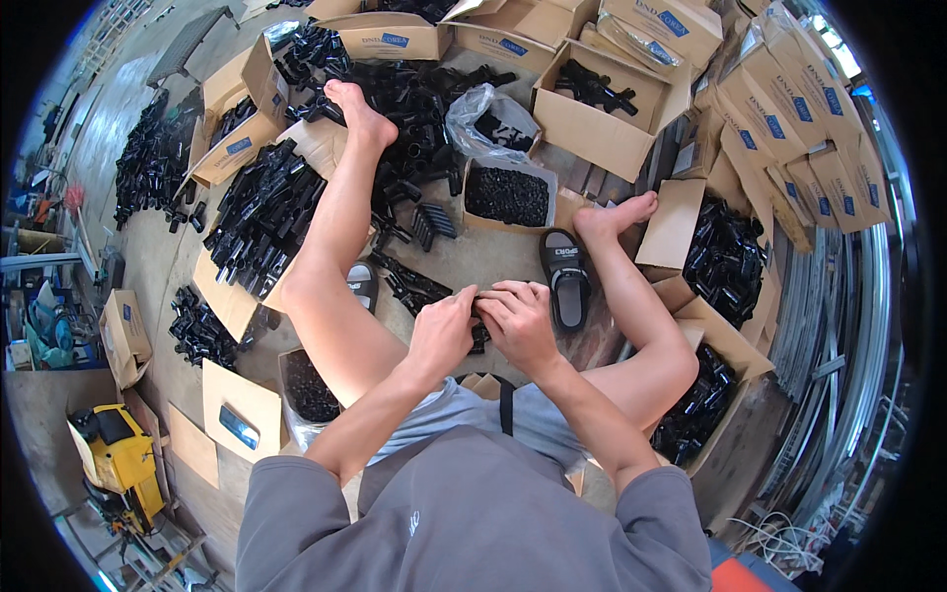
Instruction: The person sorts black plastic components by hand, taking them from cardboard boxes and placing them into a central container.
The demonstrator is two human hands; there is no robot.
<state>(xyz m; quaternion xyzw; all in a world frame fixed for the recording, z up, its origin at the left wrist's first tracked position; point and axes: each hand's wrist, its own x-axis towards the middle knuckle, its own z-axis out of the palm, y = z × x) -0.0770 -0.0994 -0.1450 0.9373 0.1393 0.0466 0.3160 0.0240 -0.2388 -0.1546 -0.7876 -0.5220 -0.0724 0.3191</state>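
Observation:
My left hand point(441, 331) and my right hand point(520, 321) meet in front of my lap, fingers curled in a pinch. Between the fingertips is a small dark part point(478, 307), mostly covered, so its exact kind cannot be made out. Just below them a black slotted piece point(480, 339) shows against the floor. Beyond the hands lie long black plastic parts point(409, 285) and a ribbed black block point(431, 225). A small box point(549, 209) full of tiny black pieces point(506, 194) stands farther ahead.
Heaps of black tubular parts point(258, 212) lie ahead left. Open cartons point(602, 128) stand ahead and right, with flattened cartons point(789, 109) stacked beyond. A black sandal point(568, 281) rests between my legs. At left are a phone point(239, 426) on cardboard and a yellow machine point(123, 449).

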